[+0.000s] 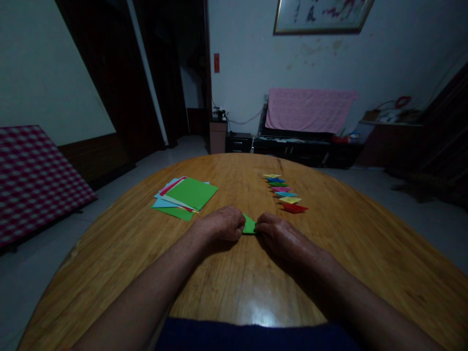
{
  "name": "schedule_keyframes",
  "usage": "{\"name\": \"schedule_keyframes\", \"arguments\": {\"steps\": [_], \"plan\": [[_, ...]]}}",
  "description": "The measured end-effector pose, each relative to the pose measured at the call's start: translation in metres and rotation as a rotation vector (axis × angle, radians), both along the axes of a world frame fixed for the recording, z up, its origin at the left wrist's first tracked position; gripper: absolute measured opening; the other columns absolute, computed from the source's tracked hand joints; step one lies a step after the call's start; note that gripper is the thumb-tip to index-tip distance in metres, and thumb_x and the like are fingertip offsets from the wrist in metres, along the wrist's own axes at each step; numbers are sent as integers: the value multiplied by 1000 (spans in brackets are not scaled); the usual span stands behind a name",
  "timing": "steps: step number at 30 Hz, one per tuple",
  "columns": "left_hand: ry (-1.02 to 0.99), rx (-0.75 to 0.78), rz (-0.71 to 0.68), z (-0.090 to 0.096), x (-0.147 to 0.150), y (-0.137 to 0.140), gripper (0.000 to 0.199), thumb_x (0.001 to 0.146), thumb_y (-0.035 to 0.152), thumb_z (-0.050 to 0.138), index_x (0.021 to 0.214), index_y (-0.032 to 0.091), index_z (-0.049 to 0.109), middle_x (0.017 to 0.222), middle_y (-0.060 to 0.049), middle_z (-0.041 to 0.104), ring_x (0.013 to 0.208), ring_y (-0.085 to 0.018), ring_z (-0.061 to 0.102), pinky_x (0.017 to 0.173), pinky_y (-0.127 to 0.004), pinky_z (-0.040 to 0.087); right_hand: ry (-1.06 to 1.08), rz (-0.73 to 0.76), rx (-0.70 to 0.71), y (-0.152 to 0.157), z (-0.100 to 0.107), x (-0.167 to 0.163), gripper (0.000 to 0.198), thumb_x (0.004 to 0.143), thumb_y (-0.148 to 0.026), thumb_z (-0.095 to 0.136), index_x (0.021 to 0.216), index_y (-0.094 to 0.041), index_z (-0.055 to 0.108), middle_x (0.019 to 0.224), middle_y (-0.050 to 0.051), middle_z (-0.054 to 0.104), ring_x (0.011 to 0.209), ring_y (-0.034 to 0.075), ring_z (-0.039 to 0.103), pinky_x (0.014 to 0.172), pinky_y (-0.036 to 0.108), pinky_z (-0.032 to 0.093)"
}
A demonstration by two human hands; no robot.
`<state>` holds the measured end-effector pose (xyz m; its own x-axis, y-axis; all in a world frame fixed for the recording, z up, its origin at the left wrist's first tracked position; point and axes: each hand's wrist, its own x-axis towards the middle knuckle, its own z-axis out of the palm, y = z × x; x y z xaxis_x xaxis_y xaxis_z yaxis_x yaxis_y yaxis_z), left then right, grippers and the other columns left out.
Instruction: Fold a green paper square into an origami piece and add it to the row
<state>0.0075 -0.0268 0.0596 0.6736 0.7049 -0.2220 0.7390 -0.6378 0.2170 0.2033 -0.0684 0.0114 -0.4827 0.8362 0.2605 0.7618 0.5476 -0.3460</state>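
Note:
Between my two hands is a small folded piece of green paper (249, 225), roughly triangular, just above or on the wooden table (234, 287). My left hand (227, 223) is closed on its left end, the fingers curled. At the right end, my right hand (275, 230) pinches the paper between thumb and fingers. Both hands cover parts of the folds. Beyond my right hand stands a row of small folded paper boats, with a red boat (294, 208) nearest and a yellow boat (290, 200) behind it.
A loose stack of coloured paper sheets (192, 192), green on top, lies left of my hands. The round table's far edge curves ahead. Past it are a low dark cabinet (288, 150) and a pink cloth (310, 109). A checked cloth (36, 180) hangs at the left.

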Motion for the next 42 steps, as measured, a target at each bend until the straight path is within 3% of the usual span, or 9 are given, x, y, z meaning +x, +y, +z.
{"name": "schedule_keyframes", "arguments": {"steps": [9, 14, 24, 33, 42], "plan": [[-4, -34, 22, -1, -2, 2, 25, 81, 20, 43, 78, 14, 67, 65, -4, 60, 52, -10, 42, 51, -24, 32, -54, 30, -2, -1, 3, 2, 26, 91, -17, 41, 76, -18, 61, 82, 6, 58, 67, 12, 50, 61, 25, 39], [-18, -41, -12, -4, -3, 8, 25, 79, 20, 43, 77, 14, 67, 65, -4, 58, 52, -11, 42, 51, -25, 32, -17, 2, 36, 7, -8, 2, 23, 91, -17, 42, 82, -17, 63, 82, 7, 58, 72, 14, 52, 65, 27, 41], [-78, -129, 108, -1, -4, 6, 21, 80, 26, 49, 76, 14, 65, 61, -1, 55, 54, -9, 42, 52, -23, 31, 59, -29, 19, 6, -7, 1, 14, 84, -16, 52, 88, -19, 64, 84, 5, 60, 79, 16, 55, 71, 28, 42], [-144, -157, 28, -10, -6, 17, 19, 77, 26, 51, 73, 14, 65, 61, 0, 55, 55, -9, 43, 52, -22, 32, 6, 35, 64, 6, -5, -10, 22, 89, -19, 45, 89, -19, 67, 83, 5, 59, 79, 15, 54, 71, 28, 40], [-102, -180, 57, -6, -3, 17, 15, 73, 20, 52, 75, 14, 65, 63, 0, 57, 57, -10, 45, 53, -22, 32, 50, -48, -59, 15, -4, -20, 19, 85, -18, 49, 81, -19, 67, 78, 4, 63, 71, 14, 56, 65, 26, 40]]}}
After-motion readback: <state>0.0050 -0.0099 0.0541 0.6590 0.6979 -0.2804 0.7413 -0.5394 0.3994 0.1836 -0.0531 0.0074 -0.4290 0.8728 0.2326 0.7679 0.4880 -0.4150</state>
